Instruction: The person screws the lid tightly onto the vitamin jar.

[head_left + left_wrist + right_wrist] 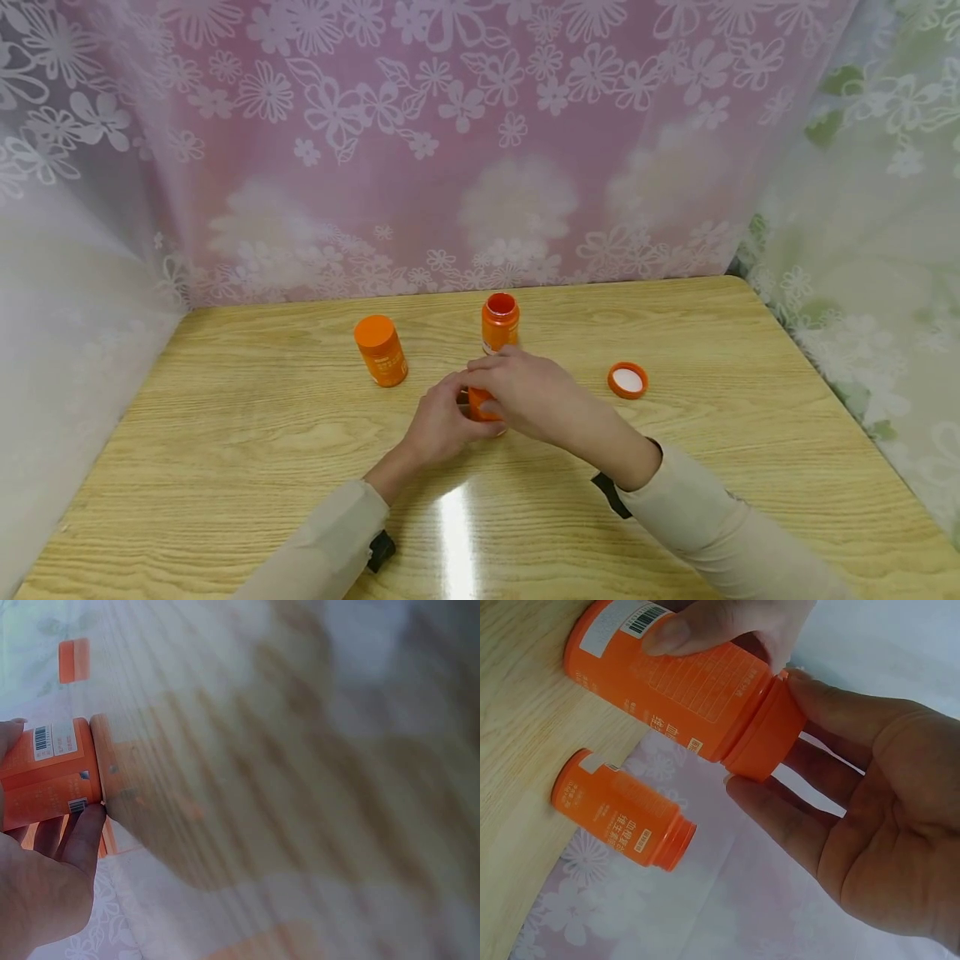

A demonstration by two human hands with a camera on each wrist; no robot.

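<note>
An orange bottle (675,686) with white print and a barcode stands on the table, held by both hands. My left hand (442,421) grips its body, the thumb lying across the label in the right wrist view. Around the orange cap (769,731), the thumb and fingers of my right hand (532,396) are curled; the cap sits on the bottle's neck. Just behind the hands is an uncapped orange bottle (500,332), its mouth facing up. In the head view, the hands hide much of the held bottle.
Left of the hands stands another orange bottle (382,354) with its cap on. A loose orange cap (627,381) lies on the right, white inside facing up. The wooden table (240,433) meets floral curtains (480,167) at the back and sides.
</note>
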